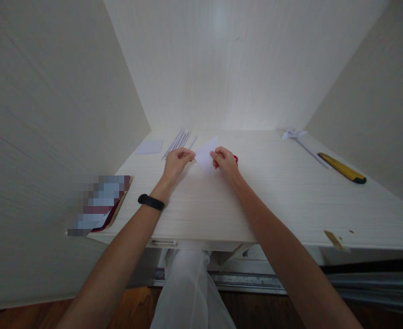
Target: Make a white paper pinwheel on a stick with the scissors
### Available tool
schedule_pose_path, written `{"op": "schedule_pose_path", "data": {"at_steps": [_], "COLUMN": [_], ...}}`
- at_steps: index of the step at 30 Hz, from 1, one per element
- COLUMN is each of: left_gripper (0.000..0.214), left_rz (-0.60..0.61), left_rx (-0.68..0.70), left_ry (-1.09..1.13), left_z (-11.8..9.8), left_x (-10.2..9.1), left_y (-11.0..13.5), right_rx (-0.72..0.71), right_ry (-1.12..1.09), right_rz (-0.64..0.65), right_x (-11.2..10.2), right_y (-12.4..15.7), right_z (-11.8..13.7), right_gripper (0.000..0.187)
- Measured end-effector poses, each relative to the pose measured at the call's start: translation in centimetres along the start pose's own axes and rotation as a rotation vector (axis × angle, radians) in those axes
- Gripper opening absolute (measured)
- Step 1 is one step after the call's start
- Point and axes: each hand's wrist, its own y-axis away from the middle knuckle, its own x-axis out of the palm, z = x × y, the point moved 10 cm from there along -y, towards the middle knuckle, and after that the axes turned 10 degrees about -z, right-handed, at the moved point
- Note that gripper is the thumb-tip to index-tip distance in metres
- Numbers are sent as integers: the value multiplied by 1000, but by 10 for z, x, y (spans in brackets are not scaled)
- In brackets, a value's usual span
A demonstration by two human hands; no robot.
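A small white sheet of paper [206, 154], partly folded, is held just above the pale wooden desk [290, 196] between both hands. My left hand [176, 162] pinches its left edge with closed fingers; a black band sits on that wrist. My right hand [224, 162] pinches the right edge. Something red [236, 159] shows just behind my right hand; I cannot make out what it is.
Several thin white paper strips [179, 142] and a small white square sheet [149, 146] lie at the back left. A folded white paper piece with a long stem [299, 138] and a yellow utility knife [341, 167] lie at the right. A blurred object [98, 203] rests on the left edge. Walls enclose three sides.
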Motion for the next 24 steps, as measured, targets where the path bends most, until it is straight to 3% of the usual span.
{"op": "schedule_pose_path", "data": {"at_steps": [12, 24], "left_gripper": [10, 8], "left_rz": [28, -33], "left_rx": [-27, 37], "left_ry": [-12, -36], "left_z": [0, -9], "left_x": [4, -3], "left_y": [3, 3], "right_rx": [-13, -41], "right_ry": [-14, -75], "right_rz": [-46, -64], "right_x": [-8, -9], "right_y": [-2, 2], "right_z": [2, 11], "right_gripper": [34, 24]}}
